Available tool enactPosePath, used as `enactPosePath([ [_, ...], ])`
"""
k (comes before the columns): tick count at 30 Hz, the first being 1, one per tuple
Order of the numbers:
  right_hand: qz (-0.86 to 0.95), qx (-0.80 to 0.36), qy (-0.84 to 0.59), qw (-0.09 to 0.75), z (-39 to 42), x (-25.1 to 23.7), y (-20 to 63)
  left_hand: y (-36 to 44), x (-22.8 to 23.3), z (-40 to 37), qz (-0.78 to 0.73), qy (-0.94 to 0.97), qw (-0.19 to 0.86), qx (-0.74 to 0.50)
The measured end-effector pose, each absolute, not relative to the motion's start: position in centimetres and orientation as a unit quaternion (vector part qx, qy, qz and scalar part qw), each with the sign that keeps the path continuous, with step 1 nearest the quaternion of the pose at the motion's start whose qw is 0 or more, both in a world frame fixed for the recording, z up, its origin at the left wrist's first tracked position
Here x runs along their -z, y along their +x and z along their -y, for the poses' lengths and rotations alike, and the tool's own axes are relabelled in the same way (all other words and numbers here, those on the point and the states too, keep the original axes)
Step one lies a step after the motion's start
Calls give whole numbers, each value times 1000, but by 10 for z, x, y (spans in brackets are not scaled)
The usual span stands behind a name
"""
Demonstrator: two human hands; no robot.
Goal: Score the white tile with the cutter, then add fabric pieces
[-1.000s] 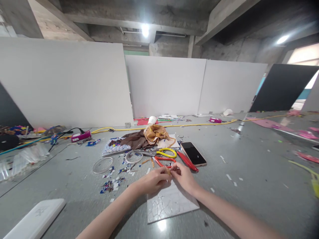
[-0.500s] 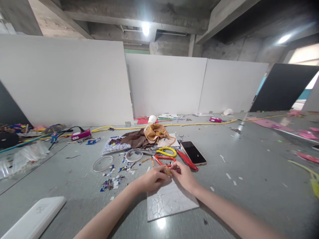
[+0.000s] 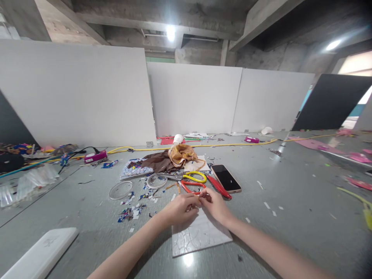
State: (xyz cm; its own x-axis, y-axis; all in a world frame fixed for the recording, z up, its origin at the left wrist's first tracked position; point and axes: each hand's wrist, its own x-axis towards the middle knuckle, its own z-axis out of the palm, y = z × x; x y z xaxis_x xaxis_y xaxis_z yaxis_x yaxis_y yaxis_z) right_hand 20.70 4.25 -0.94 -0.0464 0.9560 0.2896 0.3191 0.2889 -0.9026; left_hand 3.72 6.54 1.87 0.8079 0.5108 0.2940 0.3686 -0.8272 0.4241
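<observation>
My left hand (image 3: 185,208) and my right hand (image 3: 213,204) meet fingertip to fingertip over the far edge of a pale board (image 3: 200,236) with raised, crackle-like lines. Both are closed in a pinch. Between them is a small orange-tan fabric scrap, now mostly covered by the fingers. Just beyond the fingertips lie scissors (image 3: 193,187) with one red and one yellow handle loop. A red ridged-handled tool (image 3: 219,187) rests beside my right hand, next to a dark-screened phone (image 3: 226,178).
Brown cloth (image 3: 158,161) and ochre cloth (image 3: 182,155) are heaped behind the scissors, partly over a patterned board (image 3: 135,169). Two pale rings (image 3: 120,190) and paper scraps (image 3: 130,213) lie left. A white slab-like object (image 3: 43,252) is front left. A yellow cable (image 3: 232,145) crosses behind.
My left hand's fingers have shifted slightly toward my right hand, and the orange-tan scrap shows less than before. Other objects stay in place.
</observation>
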Motion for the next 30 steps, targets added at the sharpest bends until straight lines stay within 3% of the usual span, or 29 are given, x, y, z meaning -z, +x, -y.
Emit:
enactPosePath([
  [8, 642, -330, -499, 479, -43, 11, 207, 51, -17, -55, -353, 905, 139, -192],
  [30, 634, -342, -500, 480, -42, 8, 207, 65, -16, -32, -455, 881, 58, -114],
])
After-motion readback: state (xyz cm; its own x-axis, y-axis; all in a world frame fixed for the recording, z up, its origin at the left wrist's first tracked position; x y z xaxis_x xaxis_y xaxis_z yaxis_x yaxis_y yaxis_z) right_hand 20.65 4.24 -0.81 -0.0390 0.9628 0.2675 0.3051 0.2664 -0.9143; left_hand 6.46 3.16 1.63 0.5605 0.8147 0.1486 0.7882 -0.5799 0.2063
